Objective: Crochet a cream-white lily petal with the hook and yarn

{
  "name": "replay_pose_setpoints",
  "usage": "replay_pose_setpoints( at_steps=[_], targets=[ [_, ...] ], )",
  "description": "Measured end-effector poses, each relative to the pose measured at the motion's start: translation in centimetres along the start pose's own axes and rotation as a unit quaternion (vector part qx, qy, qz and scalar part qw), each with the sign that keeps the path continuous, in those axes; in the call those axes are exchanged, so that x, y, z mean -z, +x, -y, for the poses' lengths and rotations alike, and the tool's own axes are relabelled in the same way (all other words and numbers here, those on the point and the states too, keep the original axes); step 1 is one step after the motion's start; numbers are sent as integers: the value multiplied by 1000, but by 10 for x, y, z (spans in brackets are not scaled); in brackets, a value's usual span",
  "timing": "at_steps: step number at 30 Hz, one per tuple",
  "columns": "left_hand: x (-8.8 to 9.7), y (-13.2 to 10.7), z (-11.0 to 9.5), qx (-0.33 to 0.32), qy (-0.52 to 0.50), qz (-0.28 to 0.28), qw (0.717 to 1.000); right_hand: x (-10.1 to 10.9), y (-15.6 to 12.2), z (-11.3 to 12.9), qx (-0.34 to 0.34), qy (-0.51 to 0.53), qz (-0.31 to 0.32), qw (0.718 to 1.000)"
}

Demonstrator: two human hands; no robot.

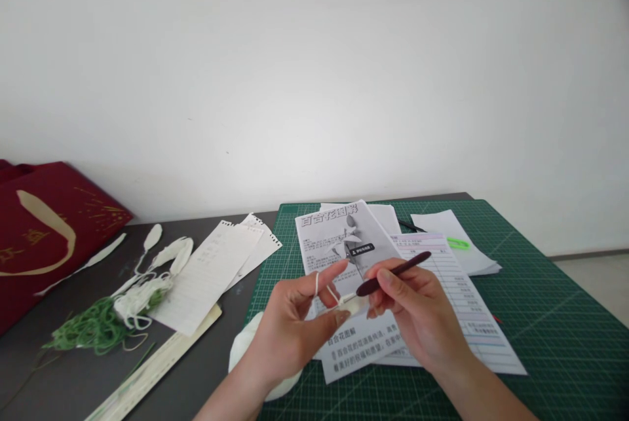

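Observation:
In my right hand (420, 316) is a crochet hook (393, 274) with a dark brown handle, gripped like a pen and pointing left. My left hand (289, 326) pinches a small white crocheted piece (356, 306) between thumb and fingers. White yarn (317, 285) loops around a raised left finger and runs down to the piece. The hook's thin metal shaft reaches the stitches at the left fingertips; its very tip is hard to make out. Partly hidden behind my left wrist lies a white ball of yarn (243, 342).
Under my hands, printed sheets (361, 355) overlap on a green cutting mat (535, 316). A green highlighter (458, 243) rests at right. To the left are green yarn (91, 329), crocheted white petals (153, 236), handwritten pages (196, 283), a ruler (162, 363) and a red bag (54, 231).

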State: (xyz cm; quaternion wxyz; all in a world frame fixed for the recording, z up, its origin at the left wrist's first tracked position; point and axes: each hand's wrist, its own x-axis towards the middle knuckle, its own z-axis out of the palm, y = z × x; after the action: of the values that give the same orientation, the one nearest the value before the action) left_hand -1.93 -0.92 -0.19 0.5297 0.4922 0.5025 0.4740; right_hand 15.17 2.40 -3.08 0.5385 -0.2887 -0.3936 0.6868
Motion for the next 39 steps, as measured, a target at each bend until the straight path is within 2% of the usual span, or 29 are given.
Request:
replay_pose_setpoints(
  at_steps=[3,8,11,16,20,23,26,28,32,35,36,37,38,39],
  targets=[
    [-3,0,1,-19,-12,-25,999,-4,0,-3,-15,6,-15,1000],
    [-4,0,5,-100,41,-49,993,-6,0,-5,-32,2,-40,999],
    [-5,-1,7,-120,55,-68,989,-7,0,-5,-46,14,-39,998],
    [-7,-2,7,-61,25,-95,993,-6,0,-6,-34,14,-25,999],
    [-9,0,2,-10,-40,-83,996,-4,-2,-10,47,-34,-18,998],
    [-10,2,1,29,-91,-91,991,-6,-7,-11,123,-108,-12,986],
    [-13,3,5,61,-124,-115,984,-10,-12,-10,197,-202,-29,959],
    [-15,3,9,76,-146,-126,978,-11,-15,-8,282,-278,-5,918],
    [-18,2,14,62,-185,-133,972,-7,-16,-11,462,-408,98,781],
    [-17,1,13,60,-228,-111,965,0,-16,-13,530,-471,151,689],
    [-15,2,11,63,-246,-97,962,1,-16,-12,537,-477,161,677],
    [-13,2,10,68,-263,-82,959,1,-16,-11,533,-471,166,683],
    [-11,2,9,74,-274,-66,957,1,-16,-9,516,-452,166,709],
    [-8,3,7,79,-281,-50,955,-1,-15,-7,487,-421,159,748]
  ],
)
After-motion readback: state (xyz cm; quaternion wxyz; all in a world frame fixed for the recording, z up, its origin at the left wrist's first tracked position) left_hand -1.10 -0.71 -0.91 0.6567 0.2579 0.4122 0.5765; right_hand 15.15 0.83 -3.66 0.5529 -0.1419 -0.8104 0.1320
